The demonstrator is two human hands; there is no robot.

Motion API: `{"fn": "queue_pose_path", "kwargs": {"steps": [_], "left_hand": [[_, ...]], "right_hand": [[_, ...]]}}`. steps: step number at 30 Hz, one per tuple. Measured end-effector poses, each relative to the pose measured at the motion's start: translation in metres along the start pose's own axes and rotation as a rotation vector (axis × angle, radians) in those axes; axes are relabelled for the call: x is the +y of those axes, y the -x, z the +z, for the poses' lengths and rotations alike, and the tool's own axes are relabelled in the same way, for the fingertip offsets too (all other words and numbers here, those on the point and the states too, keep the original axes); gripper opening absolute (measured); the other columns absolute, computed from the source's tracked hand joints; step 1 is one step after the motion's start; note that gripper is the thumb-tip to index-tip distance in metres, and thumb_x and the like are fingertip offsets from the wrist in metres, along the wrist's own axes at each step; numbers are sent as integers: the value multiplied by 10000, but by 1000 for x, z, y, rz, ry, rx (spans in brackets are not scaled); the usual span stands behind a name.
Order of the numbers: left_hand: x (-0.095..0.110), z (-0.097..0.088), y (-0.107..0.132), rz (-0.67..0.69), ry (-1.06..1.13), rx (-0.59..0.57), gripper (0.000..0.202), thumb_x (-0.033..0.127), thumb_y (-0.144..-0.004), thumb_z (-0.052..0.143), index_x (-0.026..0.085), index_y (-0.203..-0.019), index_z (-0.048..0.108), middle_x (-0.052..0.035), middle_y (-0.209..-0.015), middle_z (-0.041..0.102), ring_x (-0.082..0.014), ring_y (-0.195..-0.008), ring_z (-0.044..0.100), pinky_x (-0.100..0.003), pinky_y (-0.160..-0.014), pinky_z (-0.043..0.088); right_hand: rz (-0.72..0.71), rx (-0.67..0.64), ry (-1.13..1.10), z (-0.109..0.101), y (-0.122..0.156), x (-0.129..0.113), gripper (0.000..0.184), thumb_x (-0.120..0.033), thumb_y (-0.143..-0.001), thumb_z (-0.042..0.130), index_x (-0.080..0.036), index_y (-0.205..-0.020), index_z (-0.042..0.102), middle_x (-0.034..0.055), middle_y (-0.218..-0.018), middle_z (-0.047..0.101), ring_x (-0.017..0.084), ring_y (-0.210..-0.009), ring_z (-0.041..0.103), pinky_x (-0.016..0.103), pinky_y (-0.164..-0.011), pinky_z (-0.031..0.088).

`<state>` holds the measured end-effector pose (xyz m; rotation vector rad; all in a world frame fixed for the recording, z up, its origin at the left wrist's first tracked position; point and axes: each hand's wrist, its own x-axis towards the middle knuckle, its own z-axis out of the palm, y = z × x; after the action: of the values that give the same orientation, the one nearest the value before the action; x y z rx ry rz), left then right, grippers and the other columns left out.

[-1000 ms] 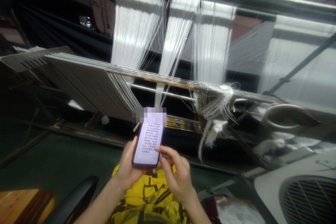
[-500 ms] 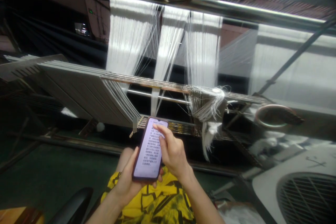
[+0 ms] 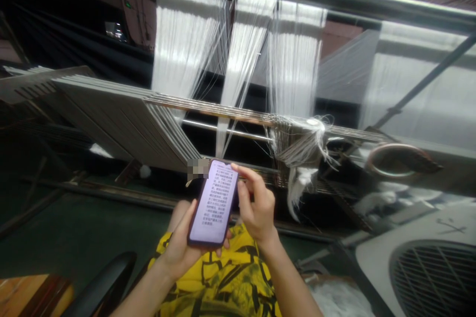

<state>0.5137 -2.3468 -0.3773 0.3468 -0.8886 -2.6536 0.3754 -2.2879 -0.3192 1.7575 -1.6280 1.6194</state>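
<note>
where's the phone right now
In the head view, the dark-cased smartphone sits just left of centre, held tilted in the left hand above the yellow-and-black shirt, with the right hand beside it.

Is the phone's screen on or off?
On. The phone in the left hand shows a bright, pale screen full of dark lines of text.

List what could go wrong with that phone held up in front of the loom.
The phone rests in the left hand while the right hand reaches to its top edge, so it could slip and fall among the metal loom rods. With attention on the screen, a hand might also catch the loose white yarn tuft hanging nearby.
</note>
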Motion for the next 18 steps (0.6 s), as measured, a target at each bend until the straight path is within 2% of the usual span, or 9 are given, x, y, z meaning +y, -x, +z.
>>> {"fn": "queue_pose_path", "kwargs": {"steps": [2,5,7,11,14,18], "left_hand": [[2,-1,0,-4,19,-11,694,578,-845,249,18,-1025,618,-233,-870,663,-311,-737,631,-344,-588,429],[4,-2,0,5,44,-11,716,588,-841,233,12,-1029,616,-231,-866,659,-307,-733,630,-334,-582,424],[5,-3,0,11,46,-4,735,593,-841,220,1,-1031,613,-232,-861,657,-301,-729,628,-325,-577,421],[6,-4,-1,24,43,8,754,601,-838,203,-1,-1051,603,-217,-836,653,-285,-706,621,-326,-572,423],[6,-4,-1,47,42,1,721,587,-846,201,28,-1052,607,-193,-817,655,-278,-697,618,-330,-569,427],[6,-4,1,72,30,5,644,547,-863,223,66,-1055,607,-179,-812,662,-270,-690,619,-332,-566,430]], "right_hand": [[128,85,-23,-2,9,3,325,-136,-867,459,-216,-1180,492,61,-1079,624,102,-591,565,256,-606,497],[336,115,-129,1,25,11,294,-190,-870,475,-209,-1163,490,84,-1143,573,145,-781,583,294,-707,490],[454,66,-235,5,33,17,280,-231,-862,497,-200,-1140,491,95,-1176,549,171,-899,572,312,-763,482],[666,-67,-511,15,42,20,288,-301,-840,529,-185,-1099,480,102,-1147,576,189,-941,579,333,-797,480],[716,-160,-675,21,40,16,293,-324,-838,522,-180,-1091,486,91,-1085,620,192,-960,586,304,-774,483],[692,-196,-730,27,33,11,279,-324,-827,525,-183,-1067,507,64,-1022,651,170,-878,609,251,-686,476]]}}
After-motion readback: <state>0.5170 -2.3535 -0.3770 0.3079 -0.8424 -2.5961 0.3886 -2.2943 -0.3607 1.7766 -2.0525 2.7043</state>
